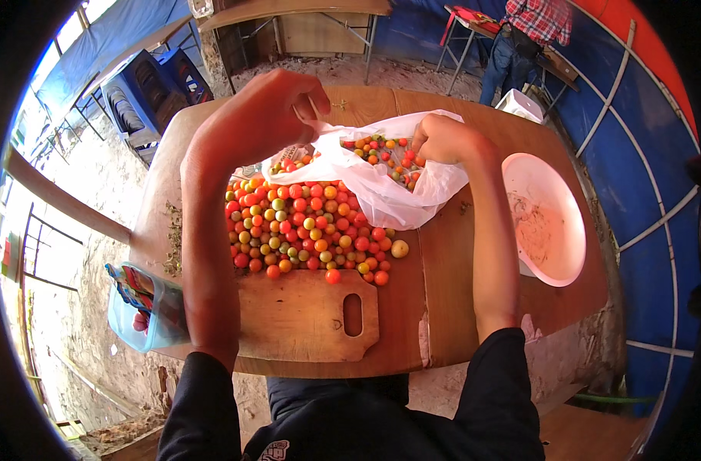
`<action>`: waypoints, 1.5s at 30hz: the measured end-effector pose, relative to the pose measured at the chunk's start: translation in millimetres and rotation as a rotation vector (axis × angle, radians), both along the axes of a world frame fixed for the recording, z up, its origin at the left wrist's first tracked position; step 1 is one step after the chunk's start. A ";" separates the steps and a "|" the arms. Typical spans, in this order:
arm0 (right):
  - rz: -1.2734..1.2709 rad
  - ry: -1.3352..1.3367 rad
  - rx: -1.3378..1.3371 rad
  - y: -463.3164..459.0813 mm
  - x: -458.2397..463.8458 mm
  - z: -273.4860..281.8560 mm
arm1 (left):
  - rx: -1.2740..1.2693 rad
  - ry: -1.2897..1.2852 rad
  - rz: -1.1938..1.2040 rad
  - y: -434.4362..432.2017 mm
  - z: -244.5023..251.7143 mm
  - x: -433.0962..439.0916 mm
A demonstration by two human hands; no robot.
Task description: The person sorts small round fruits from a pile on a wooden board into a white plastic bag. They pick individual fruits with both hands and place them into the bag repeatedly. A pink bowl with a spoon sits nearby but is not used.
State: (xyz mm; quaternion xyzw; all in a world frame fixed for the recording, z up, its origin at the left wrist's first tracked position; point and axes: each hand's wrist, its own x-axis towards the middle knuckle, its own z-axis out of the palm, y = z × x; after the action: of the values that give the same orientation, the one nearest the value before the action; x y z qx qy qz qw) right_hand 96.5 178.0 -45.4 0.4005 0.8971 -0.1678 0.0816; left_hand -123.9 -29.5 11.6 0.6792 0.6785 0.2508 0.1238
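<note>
My left hand (281,106) holds the left edge of a thin white plastic bag (396,196) between its fingertips. My right hand (445,138) is closed on the bag's right edge. The bag's mouth faces up, and small red, orange and green tomatoes lie inside it. A large spread of cherry tomatoes (298,222) covers the wooden table (454,288) in front of the bag, partly hidden by my left forearm. Nearer to me lies a wooden cutting board (293,317) with a slot handle at its right end. One larger pale yellow round fruit (400,249) sits at the spread's right edge.
A pink plastic basin (549,230) with bits of debris stands tilted at the right. At the left edge is a light blue plastic container (166,317) holding packets. Stacked blue chairs (149,92), other tables and a person in a checked shirt (537,23) are farther back.
</note>
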 end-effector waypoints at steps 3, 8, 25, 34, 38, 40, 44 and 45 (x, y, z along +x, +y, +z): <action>-0.059 -0.164 0.102 2.4 -12.6 -15.9 | 0.102 -0.097 -0.044 4.0 -0.9 1.7; -0.100 -0.193 0.256 0.8 -20.5 -32.9 | 0.217 -0.133 -0.025 10.3 -5.1 3.9; 0.395 0.395 -0.227 -90.1 6.5 44.7 | 0.203 -0.274 0.174 9.0 10.3 20.5; 0.402 0.076 0.093 -107.5 -32.2 -11.7 | 0.206 -0.277 0.144 -2.6 13.7 20.6; 0.387 0.141 0.168 -110.4 -29.9 -1.8 | 0.148 -0.263 0.152 -3.3 16.9 17.1; 0.441 0.206 0.082 -106.7 -20.1 18.8 | 0.102 -0.183 0.148 -4.7 16.4 14.1; 0.103 0.376 -0.083 -86.0 14.1 57.2 | 0.049 0.032 0.055 -8.8 9.6 9.3; 0.083 0.416 0.046 -77.8 17.8 57.9 | 0.041 0.097 0.027 -8.8 8.2 8.8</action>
State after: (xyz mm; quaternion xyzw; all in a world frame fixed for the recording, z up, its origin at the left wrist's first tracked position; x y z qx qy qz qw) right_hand 114.3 100.2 12.5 0.3216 0.9139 -0.2229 -0.1076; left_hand -115.0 -38.3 19.9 0.6839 0.6875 0.2328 0.0736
